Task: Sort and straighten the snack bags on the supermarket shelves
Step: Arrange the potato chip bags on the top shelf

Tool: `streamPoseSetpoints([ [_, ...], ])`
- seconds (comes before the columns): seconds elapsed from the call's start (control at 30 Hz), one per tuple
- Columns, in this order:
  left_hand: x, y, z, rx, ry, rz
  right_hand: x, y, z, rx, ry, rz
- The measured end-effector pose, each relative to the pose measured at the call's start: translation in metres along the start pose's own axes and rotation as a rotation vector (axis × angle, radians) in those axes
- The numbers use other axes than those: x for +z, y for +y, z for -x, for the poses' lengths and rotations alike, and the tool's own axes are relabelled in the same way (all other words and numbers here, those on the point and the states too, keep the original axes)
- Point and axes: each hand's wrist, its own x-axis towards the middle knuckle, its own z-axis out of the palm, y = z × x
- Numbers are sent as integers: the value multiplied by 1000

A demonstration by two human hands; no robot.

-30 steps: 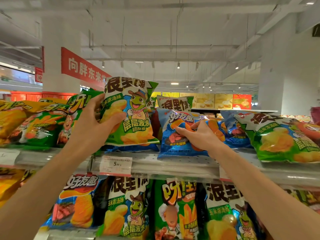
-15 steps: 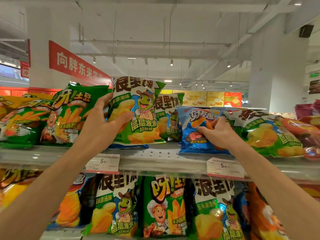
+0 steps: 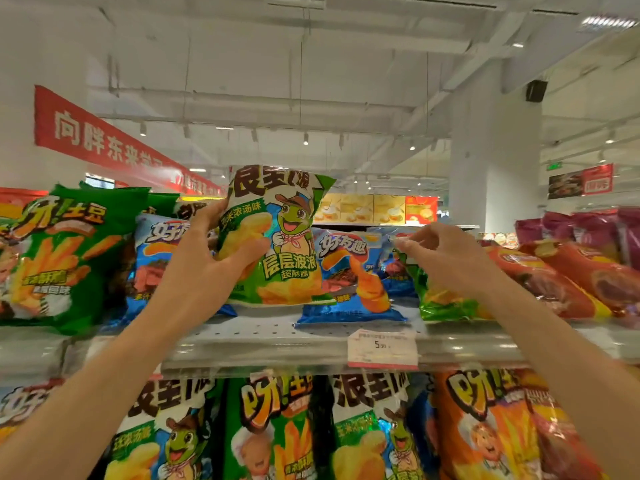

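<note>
Head view, top shelf (image 3: 263, 336). Left hand (image 3: 204, 268) grips green frog bag (image 3: 277, 237) by its left edge, thumb across the front, fingers behind; bag upright, bottom seam at or just above the shelf, contact not clear. Right hand (image 3: 446, 258) pinches the top edge of a green bag (image 3: 446, 303) lying tilted to the right; most of that bag is hidden behind the hand and wrist. Blue bag (image 3: 349, 275) stands between the 2 hands, touching the frog bag's right side.

Edges and room: bare perforated shelf strip in front of the frog bag, running to the front rail; price tag (image 3: 382, 348) clipped on the rail below the blue bag. Left of the frog bag, a second blue bag (image 3: 156, 258) partly covered by the left hand, then a green fries bag (image 3: 65, 258). Orange bags (image 3: 554, 278) lie flat at right.

Lower shelf bags cut off by the frame bottom and crossed by both forearms. Fries bag print blurred.
</note>
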Motion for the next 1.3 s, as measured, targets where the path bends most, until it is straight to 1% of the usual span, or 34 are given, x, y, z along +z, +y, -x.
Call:
streamPoseSetpoints([
  [0.1, 25, 9, -1, 4, -30, 9, -29, 23, 0, -3, 87, 44],
  [0.2, 51, 19, 1, 10, -40, 36, -48, 51, -3, 59, 103, 119],
  [0.27, 62, 21, 1, 5, -53, 46, -53, 68, -4, 108, 77, 175],
  [0.37, 74, 21, 1, 2, -67, 33, -48, 86, -2, 183, -30, 237],
  [0.43, 79, 19, 2, 6, -64, 21, -43, 90, 1, 215, -63, 207],
  [0.5, 81, 17, 3, 4, -62, 8, -39, 91, 2, 209, -59, 168],
  [0.8, 62, 5, 1, -22, -10, -81, -31, 86, 3, 144, 34, 63],
  [1.07, 43, -7, 1, -38, -28, -88, -23, 86, 7, 219, 40, 28],
  [1.3, 32, -14, 0, -47, -40, -67, -20, 79, 7, 244, 62, -104],
])
